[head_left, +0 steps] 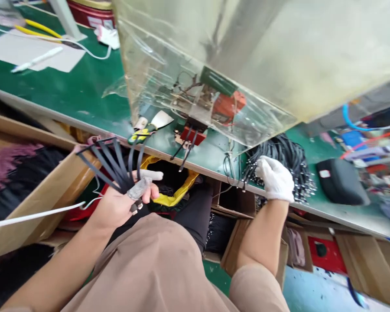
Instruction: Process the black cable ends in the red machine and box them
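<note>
My left hand (117, 203), with light coverings on some fingers, is closed around a fanned bunch of flat black straps (115, 162). The straps stick up and to the left from the fist, and small metallic ends show below it. At the right, my right hand (274, 177) in a white glove rests against a heap of black cords (289, 156) with shiny tips. Its fingers are curled together at the heap's left side; what they pinch is hidden. Between the hands, two dark straps (189, 141) hang from a small red block (195, 135) on a machine at the bench edge.
A clear plastic guard (247, 121) covers the machine on the green bench (94, 97). Yellow-handled pliers (42, 32), a white pen (39, 60) and a black case (341, 182) lie on the bench. Cardboard boxes (52, 190) and a yellow-rimmed bag (172, 200) are below.
</note>
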Available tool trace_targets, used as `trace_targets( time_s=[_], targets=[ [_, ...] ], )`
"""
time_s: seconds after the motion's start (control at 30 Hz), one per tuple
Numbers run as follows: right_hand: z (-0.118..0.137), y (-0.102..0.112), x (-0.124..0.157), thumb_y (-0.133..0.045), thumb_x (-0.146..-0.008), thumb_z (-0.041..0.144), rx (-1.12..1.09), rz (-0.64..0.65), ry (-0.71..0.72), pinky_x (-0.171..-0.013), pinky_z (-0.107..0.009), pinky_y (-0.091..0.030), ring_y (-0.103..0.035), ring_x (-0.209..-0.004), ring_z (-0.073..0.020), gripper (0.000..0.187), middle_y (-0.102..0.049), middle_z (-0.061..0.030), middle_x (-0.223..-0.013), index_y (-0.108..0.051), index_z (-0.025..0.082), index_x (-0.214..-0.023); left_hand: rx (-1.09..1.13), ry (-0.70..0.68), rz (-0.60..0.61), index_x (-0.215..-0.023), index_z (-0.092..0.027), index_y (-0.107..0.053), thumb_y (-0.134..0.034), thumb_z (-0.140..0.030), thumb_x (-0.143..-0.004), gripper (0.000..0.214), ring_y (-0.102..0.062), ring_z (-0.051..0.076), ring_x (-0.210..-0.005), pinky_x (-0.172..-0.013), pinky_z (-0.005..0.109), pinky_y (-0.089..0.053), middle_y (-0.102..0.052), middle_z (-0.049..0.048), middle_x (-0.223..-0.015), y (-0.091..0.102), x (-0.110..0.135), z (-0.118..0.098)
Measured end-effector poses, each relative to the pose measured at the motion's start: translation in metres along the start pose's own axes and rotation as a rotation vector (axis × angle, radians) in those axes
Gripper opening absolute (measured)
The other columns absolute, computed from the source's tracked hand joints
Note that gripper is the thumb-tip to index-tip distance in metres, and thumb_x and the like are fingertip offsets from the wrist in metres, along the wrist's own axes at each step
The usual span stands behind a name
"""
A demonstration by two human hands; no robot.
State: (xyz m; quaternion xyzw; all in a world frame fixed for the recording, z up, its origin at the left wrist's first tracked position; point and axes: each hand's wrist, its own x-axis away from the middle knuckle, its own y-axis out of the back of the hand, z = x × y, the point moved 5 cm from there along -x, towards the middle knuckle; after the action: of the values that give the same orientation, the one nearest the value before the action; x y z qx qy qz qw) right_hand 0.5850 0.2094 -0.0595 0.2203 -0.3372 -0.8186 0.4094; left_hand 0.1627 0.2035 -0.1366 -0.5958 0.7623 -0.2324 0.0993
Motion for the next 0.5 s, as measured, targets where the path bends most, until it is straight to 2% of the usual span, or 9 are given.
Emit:
trace_targets(
  time_s=[0.07,0.13,0.23,0.37,0.43,0.5],
  targets=[
    [-0.006,0.027,-0.026,-0.058,-0.091,0.052,0.259,-0.204,0.078,-0.096,-0.046,-0.053,-0.069,-0.104,-0.0286,0.045,-0.075,-0.0127,-0.11,-0.076,0.02,-0.117,0.023,-0.004,-0.016,-0.076,-0.016,-0.072,-0.082,-0.038,-0.082,0.025,-0.066,0.016,-0.07,-0.066,0.025,-0.056,-0.067,0.0017,-0.068,-0.001,-0.004,0.004],
    [-0.013,0.034,-0.055,-0.055,-0.092,0.05,0.446,-0.268,0.131,-0.107,-0.048,-0.045,-0.062,-0.12,-0.0306,0.044,-0.072,-0.0128,-0.122,-0.076,0.021,-0.119,0.034,0.024,-0.034,-0.094,-0.019,-0.075,-0.085,-0.037,-0.079,0.025,-0.063,0.014,-0.063,-0.058,0.023,-0.053,-0.069,0.0019,-0.072,-0.005,-0.007,0.005],
    [-0.015,0.02,-0.092,-0.055,-0.093,0.051,0.591,-0.274,0.135,-0.111,-0.051,-0.039,-0.05,-0.134,-0.0328,0.046,-0.061,-0.0159,-0.14,-0.075,0.02,-0.121,0.009,0.027,-0.033,-0.098,-0.019,-0.076,-0.087,-0.041,-0.077,0.032,-0.049,0.008,-0.051,-0.047,0.017,-0.041,-0.061,-0.0014,-0.06,-0.017,-0.009,0.001],
    [0.003,-0.013,-0.111,-0.063,-0.087,0.058,0.718,-0.232,0.01,-0.107,-0.056,-0.039,-0.044,-0.133,-0.0395,0.058,-0.04,-0.0214,-0.156,-0.072,0.014,-0.124,-0.045,-0.008,-0.025,-0.076,-0.017,-0.07,-0.087,-0.05,-0.073,0.037,-0.042,0.006,-0.047,-0.044,0.015,-0.037,-0.053,-0.0038,-0.052,-0.031,-0.011,-0.009],
    [0.014,-0.023,-0.111,-0.069,-0.083,0.051,0.764,-0.189,-0.04,-0.106,-0.056,-0.04,-0.045,-0.132,-0.0407,0.053,-0.041,-0.021,-0.155,-0.073,0.014,-0.12,-0.062,0.01,-0.014,-0.066,-0.017,-0.061,-0.085,-0.052,-0.075,0.043,-0.045,0.006,-0.048,-0.045,0.015,-0.039,-0.054,-0.0028,-0.053,-0.033,-0.011,-0.012],
    [0.024,-0.023,-0.108,-0.071,-0.081,0.04,0.743,-0.192,-0.044,-0.106,-0.056,-0.041,-0.047,-0.13,-0.0397,0.041,-0.047,-0.0188,-0.15,-0.076,0.016,-0.114,-0.065,0.016,-0.028,-0.068,-0.017,-0.061,-0.085,-0.051,-0.075,0.042,-0.049,0.008,-0.052,-0.048,0.017,-0.044,-0.058,-0.0015,-0.058,-0.032,-0.011,-0.016]
  ],
)
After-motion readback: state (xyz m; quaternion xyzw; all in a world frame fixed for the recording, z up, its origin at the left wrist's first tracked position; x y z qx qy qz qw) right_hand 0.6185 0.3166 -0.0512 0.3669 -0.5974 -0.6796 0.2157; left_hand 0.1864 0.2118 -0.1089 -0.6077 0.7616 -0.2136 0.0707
